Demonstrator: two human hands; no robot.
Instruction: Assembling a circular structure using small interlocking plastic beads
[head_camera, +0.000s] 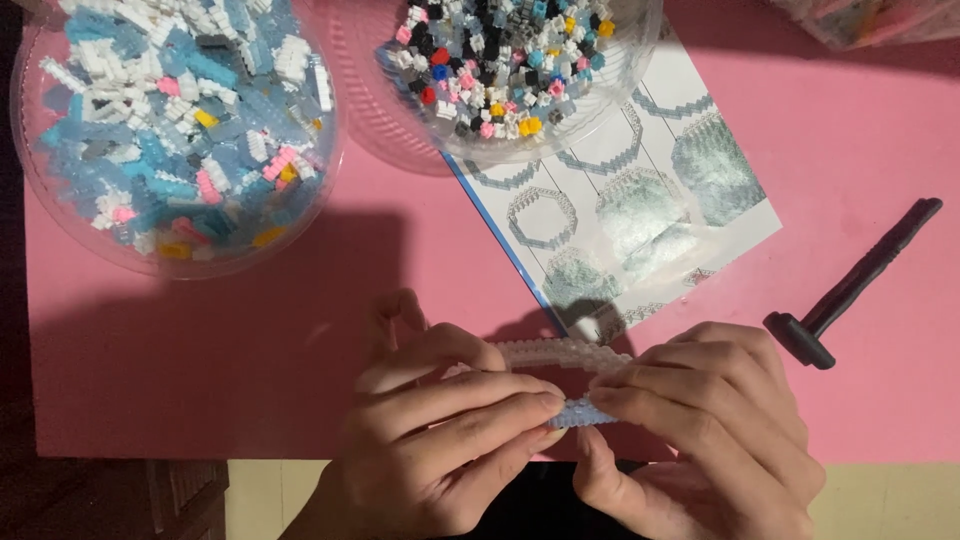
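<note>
Item: white-and-blue brick strip (565, 385), pinched in my left hand (440, 440) and right hand (700, 430), both grips closed on it, near the pink desk (250, 350) front edge; black tool (855, 285) lies apart, right.

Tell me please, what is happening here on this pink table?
A person holds a small build of tiny white and pale blue bricks between both hands, the left hand and the right hand pinching it from each side with the fingers. An instruction sheet lies on the pink table just beyond. Two clear bowls sit further back: one of mostly blue and white bricks, one of mixed colours. A black tool lies at the right.
</note>
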